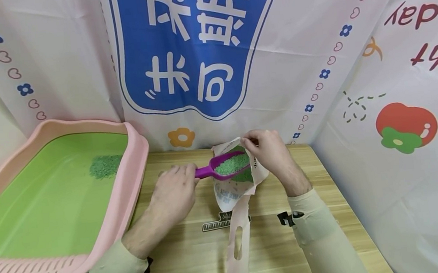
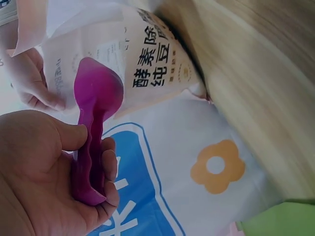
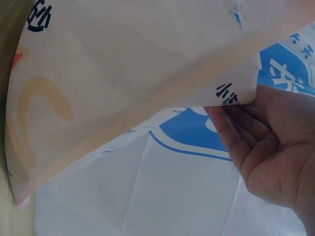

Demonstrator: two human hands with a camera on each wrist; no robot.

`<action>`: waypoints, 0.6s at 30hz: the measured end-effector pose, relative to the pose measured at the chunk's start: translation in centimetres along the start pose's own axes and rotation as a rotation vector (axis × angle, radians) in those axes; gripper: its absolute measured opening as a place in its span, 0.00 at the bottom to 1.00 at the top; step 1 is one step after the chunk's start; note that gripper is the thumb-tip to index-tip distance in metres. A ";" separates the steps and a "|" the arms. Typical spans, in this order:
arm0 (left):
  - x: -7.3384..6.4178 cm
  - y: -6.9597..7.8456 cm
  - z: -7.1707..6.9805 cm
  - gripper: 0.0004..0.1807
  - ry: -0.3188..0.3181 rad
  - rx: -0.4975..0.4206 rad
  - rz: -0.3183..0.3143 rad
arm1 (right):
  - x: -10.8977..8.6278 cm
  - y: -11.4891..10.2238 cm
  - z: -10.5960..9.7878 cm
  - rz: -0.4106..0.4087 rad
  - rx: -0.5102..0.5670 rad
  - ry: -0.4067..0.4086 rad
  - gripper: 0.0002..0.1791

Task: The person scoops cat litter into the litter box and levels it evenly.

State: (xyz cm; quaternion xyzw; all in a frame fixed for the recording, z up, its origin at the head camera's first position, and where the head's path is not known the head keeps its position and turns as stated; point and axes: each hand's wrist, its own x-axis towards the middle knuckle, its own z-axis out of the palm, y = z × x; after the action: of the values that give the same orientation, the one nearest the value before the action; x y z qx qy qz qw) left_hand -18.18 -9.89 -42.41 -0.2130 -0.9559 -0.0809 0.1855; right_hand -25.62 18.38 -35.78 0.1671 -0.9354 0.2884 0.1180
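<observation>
Scoop (image 1: 206, 171), purple and loaded with green pellets (image 1: 231, 164), is occupying the centre of the head view, at the mouth of a pale, printed bag (image 1: 230, 192). Your left hand (image 1: 174, 189) is curling round its handle; your right hand (image 1: 271, 151) is pinching the bag's upper-right edge. The scoop is looking stiff and light, probably plastic, but front-heavy when full and liable to spill if tilted; its wavy handle is offering the surest hold. The bag is appearing soft and easily creased, its rim suiting a pinch. A pink-rimmed tray (image 1: 136, 162) is standing at the left, beside the wooden table (image 1: 183, 254).
</observation>
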 end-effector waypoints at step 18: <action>0.0 -1.9 -2.0 0.12 0.067 0.012 0.044 | 0.2 -0.1 0.0 -0.012 -0.020 0.001 0.13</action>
State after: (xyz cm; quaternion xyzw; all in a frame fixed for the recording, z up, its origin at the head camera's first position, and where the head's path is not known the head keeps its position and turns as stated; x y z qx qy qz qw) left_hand -18.43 -12.05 -40.72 -0.2300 -0.9447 -0.0781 0.2203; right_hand -25.74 18.24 -35.64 0.1714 -0.9371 0.2785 0.1218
